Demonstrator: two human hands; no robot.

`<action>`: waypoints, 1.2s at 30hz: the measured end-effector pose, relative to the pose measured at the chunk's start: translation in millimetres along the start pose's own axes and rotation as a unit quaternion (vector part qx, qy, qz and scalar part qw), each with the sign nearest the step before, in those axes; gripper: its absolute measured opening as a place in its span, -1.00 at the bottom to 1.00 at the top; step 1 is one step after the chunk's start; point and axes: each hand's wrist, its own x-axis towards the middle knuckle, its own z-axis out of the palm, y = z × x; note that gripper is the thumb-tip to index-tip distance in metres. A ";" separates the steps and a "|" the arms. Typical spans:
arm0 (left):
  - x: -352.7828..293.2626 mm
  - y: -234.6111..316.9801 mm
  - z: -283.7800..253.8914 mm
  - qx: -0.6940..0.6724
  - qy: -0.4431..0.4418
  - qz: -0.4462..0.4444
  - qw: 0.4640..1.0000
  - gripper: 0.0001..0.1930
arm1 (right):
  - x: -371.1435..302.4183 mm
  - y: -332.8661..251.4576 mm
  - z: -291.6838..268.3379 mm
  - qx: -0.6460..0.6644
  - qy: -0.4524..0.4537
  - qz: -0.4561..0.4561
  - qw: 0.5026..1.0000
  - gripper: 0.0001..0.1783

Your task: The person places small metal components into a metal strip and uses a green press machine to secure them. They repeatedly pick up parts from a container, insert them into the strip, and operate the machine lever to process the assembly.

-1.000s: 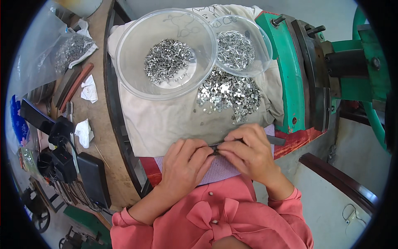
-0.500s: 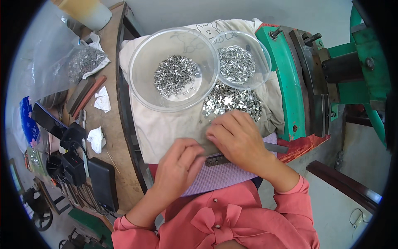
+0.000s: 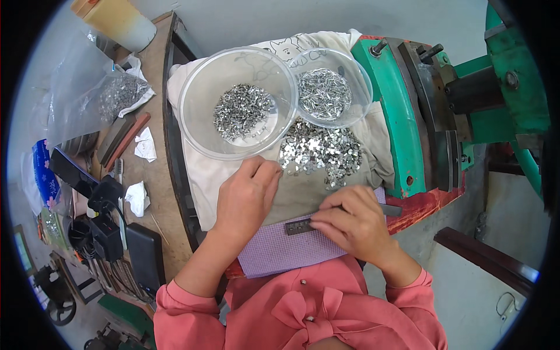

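My left hand (image 3: 248, 195) is closed in a pinch just below the front rim of the large clear tub (image 3: 192, 131), beside the loose pile of small flat metal pieces (image 3: 321, 149). Whatever its fingertips hold is too small to make out. My right hand (image 3: 357, 223) has thumb and fingers pinched together at a dark slotted metal bar (image 3: 298, 227), covering its middle. Any piece in that pinch is hidden. The bar lies across a purple woven mat (image 3: 291, 254). Short metal pins (image 3: 242, 111) lie in the large tub, slimmer ones (image 3: 324, 93) in the smaller clear tub (image 3: 364, 87).
A pale cloth (image 3: 204, 186) lies under the tubs and pile. Close on the right stands a green machine frame (image 3: 396, 128). The wooden bench (image 3: 160, 192) at left carries a black box (image 3: 146, 259), reddish bar (image 3: 128, 140), crumpled tissues (image 3: 137, 198) and a plastic bag (image 3: 81, 87).
My left hand has moved up and away from the bar toward the large tub and pile. My right hand has come down from the pile's edge to the slotted bar.
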 end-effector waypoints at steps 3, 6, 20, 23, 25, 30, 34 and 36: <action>-0.4 -0.7 0.9 0.005 0.002 0.004 1.000 -0.89 | 17.0 8.9 0.8 -0.016 0.027 0.005 0.999 -0.82; -7.1 5.2 -8.0 -0.006 -0.005 -0.012 1.000 -0.89 | 37.0 13.8 7.3 -0.043 0.051 0.008 0.998 -0.83; -56.8 39.1 3.4 -0.097 -0.019 0.065 0.993 -0.73 | 53.1 16.2 25.6 -0.070 0.031 0.009 0.997 -0.79; -55.1 39.4 10.0 -0.074 -0.012 0.073 0.995 -0.74 | 49.8 16.1 24.4 -0.076 0.026 0.006 0.997 -0.80; -54.6 39.5 11.2 -0.072 -0.008 0.071 0.995 -0.74 | 46.4 16.6 23.0 -0.066 0.031 0.009 0.997 -0.81; -55.6 40.1 10.1 -0.064 -0.006 0.056 0.996 -0.74 | 25.8 17.0 12.1 0.004 0.050 0.011 0.999 -0.81; -55.7 39.4 9.8 -0.070 -0.012 0.052 0.996 -0.75 | -6.4 5.4 0.5 0.019 0.037 0.018 0.999 -0.79; -54.5 38.9 8.0 -0.083 -0.024 0.050 0.995 -0.75 | -18.4 3.4 2.8 -0.002 0.031 0.018 0.999 -0.78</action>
